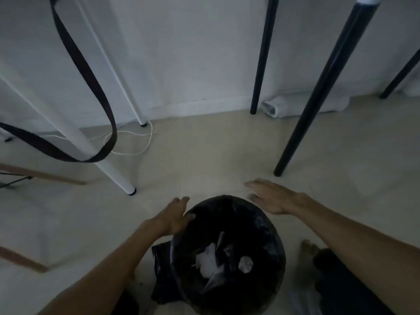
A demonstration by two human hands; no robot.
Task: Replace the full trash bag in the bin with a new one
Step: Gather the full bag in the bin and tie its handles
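Note:
A round black bin [256,298] stands on the pale floor low in the middle of the view. A black trash bag [266,226] lines it, with crumpled white paper and other rubbish [210,261] inside. My left hand [173,215] rests at the bin's far-left rim, its thumb touching the bag's edge and its fingers spread. Over the far-right rim hovers my right hand [269,197], flat, fingers apart, holding nothing. A folded piece of black plastic [162,269] lies on the floor against the bin's left side.
White table legs [109,164] stand at the left and black legs [302,117] at the right. A dark strap [86,71] hangs in a loop at the left, over a white cable [136,142] on the floor. My bare foot [310,248] is right of the bin.

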